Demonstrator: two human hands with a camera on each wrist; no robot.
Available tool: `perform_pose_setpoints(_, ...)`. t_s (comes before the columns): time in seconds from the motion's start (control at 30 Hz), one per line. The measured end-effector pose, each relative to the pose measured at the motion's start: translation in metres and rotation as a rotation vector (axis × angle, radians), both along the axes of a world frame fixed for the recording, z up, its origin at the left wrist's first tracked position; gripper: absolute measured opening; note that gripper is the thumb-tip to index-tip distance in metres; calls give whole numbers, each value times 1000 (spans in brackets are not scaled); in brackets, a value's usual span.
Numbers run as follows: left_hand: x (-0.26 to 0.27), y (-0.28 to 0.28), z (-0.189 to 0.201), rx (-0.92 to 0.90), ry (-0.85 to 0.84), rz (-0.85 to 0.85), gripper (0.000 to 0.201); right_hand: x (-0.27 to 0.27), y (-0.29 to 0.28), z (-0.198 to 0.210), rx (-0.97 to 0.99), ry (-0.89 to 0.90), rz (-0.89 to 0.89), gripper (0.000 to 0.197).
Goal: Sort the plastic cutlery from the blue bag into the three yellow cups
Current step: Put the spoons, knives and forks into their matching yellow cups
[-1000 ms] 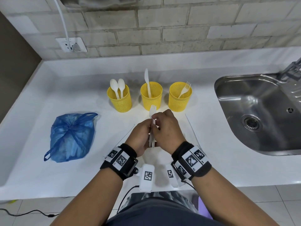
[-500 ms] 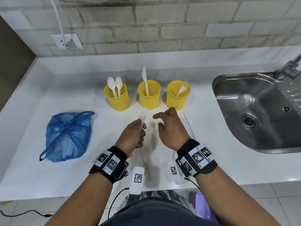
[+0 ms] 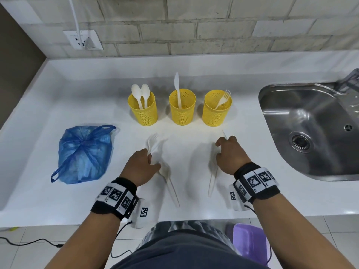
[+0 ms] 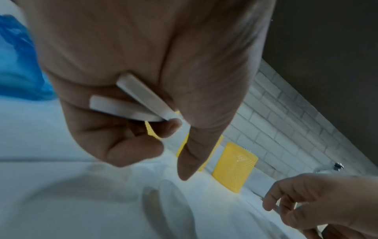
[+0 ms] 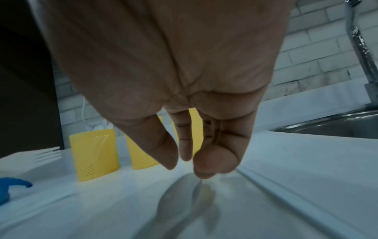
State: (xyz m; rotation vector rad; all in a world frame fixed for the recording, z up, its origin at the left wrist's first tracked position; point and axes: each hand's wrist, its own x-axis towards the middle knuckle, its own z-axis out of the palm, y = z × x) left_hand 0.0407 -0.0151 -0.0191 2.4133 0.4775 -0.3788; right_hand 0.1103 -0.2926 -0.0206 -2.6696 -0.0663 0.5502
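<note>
Three yellow mesh cups stand in a row: the left cup holds two spoons, the middle cup a knife, the right cup a fork. The knotted blue bag lies at the left. My left hand grips two pieces of white cutlery by their handles; fork tines show at the far end. My right hand hovers low over the counter with relaxed, empty fingers. Below it lies a white utensil. Another white utensil lies by my left wrist.
A steel sink with a tap is set into the white counter at the right. A thin white strip lies in front of the right cup. A brick wall with a socket stands behind the cups.
My hands were together around a fork in front of the cups; they have drawn apart. The left hand kept the cutlery and moved left; the right hand let go and moved right.
</note>
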Motion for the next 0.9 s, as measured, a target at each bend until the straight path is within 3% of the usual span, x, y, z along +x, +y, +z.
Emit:
perform_pose_setpoints(0.37,-9,-13,-16,46,32,-37,22,-3,6,-20,-37,-2,10,35)
perform_pose_setpoints(0.67,-9,-19,-13,-208,-32,176,16,-9,11,-10,302,-147,-3,21)
perform_pose_setpoints(0.9,3,-40,5,-417,-220,269,18,-15,43,16,544,-169,64,13)
